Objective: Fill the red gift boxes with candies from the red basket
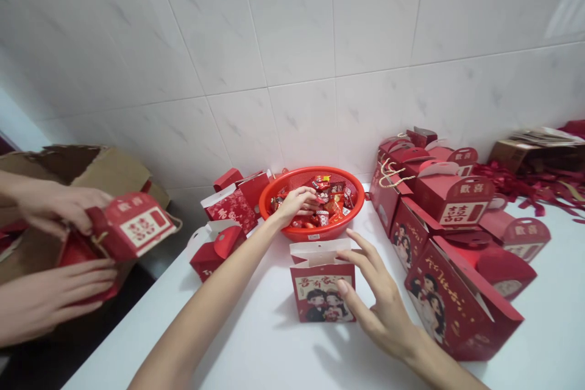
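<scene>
My left hand (299,202) reaches into a red plastic basket (315,233) of wrapped candies (337,202). Its fingers are bent together among the sweets, closed on a small red wrapped candy as far as I can see. A red gift box (323,295) with a cartoon couple printed on it stands upright on the table in front of the basket, its top open. Beside that box my right hand (377,295) is held with thumb and fingers apart, its fingertips overlapping the box's right edge. I cannot tell whether they touch it.
Several filled-out red boxes (452,195) crowd the right side, with red ribbons (498,180) behind. More boxes (217,250) stand left of the basket. At far left, another person's hands (68,280) hold a red box (132,225) over a cardboard carton (114,170). A tiled wall (301,109) closes off the back.
</scene>
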Tool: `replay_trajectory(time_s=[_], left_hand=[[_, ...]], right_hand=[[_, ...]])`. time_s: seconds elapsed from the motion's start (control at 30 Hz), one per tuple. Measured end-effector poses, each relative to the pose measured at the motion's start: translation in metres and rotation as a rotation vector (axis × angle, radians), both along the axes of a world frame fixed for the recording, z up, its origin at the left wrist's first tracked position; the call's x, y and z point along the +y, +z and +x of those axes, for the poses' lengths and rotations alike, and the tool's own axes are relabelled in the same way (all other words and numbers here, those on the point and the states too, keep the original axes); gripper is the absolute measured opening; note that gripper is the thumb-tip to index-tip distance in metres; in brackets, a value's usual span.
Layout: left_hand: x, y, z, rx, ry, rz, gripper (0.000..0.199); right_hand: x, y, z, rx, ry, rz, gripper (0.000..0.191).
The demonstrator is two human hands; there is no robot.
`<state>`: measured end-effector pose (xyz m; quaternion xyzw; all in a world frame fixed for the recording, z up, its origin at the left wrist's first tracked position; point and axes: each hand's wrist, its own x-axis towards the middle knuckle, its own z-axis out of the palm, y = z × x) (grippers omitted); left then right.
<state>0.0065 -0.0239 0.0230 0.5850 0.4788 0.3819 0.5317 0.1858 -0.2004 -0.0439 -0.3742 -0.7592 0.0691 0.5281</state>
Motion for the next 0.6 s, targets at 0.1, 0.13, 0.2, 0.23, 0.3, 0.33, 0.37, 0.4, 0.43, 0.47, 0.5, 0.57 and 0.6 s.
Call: replay_trajectory(time_s=[0.1, 0.13, 0.2, 0.23, 0.3, 0.33, 0.37, 0.4, 0.43, 0.47, 0.5, 0.57, 0.6], left_hand=[[0.002, -0.004, -0.001, 0.083, 0.017, 0.102, 0.026], [0.004, -0.006, -0.001, 0.132, 0.029, 0.159, 0.027], [0.007, -0.012, -0.002, 0.223, 0.054, 0.247, 0.025], [0.009, -0.014, -0.003, 0.259, 0.062, 0.269, 0.022], [0.010, -0.017, -0.003, 0.309, 0.055, 0.271, 0.018], [0.010, -0.017, -0.003, 0.338, 0.032, 0.265, 0.021], [0.010, -0.017, -0.003, 0.369, -0.004, 0.253, 0.025], [0.010, -0.017, -0.002, 0.398, -0.054, 0.237, 0.028], [0.009, -0.016, -0.001, 0.421, -0.112, 0.219, 0.028], [0.009, -0.015, 0.000, 0.438, -0.169, 0.204, 0.027], [0.008, -0.014, 0.001, 0.447, -0.219, 0.195, 0.026], [0.008, -0.012, 0.004, 0.443, -0.279, 0.188, 0.025], [0.008, -0.012, 0.005, 0.431, -0.292, 0.186, 0.024]], right_hand=[[0.000, 0.000, 0.000, 0.005, 0.000, -0.001, 0.032], [0.000, -0.001, 0.000, 0.006, 0.002, -0.002, 0.031], [0.000, -0.001, 0.000, 0.006, 0.003, -0.002, 0.031], [0.000, -0.001, 0.000, 0.005, 0.003, -0.001, 0.031], [0.000, -0.002, -0.001, 0.007, 0.000, 0.000, 0.031], [0.000, -0.002, -0.001, 0.009, -0.001, 0.002, 0.031], [0.000, -0.002, -0.002, 0.013, -0.001, 0.003, 0.031], [0.000, -0.002, -0.002, 0.016, 0.000, 0.003, 0.031], [0.000, -0.002, -0.002, 0.017, 0.001, 0.002, 0.031], [0.000, -0.002, -0.002, 0.017, 0.002, 0.000, 0.031], [0.000, -0.002, -0.002, 0.016, 0.002, -0.003, 0.031], [0.000, -0.002, -0.002, 0.011, 0.004, -0.007, 0.031], [0.000, -0.002, -0.002, 0.009, 0.005, -0.007, 0.031]])
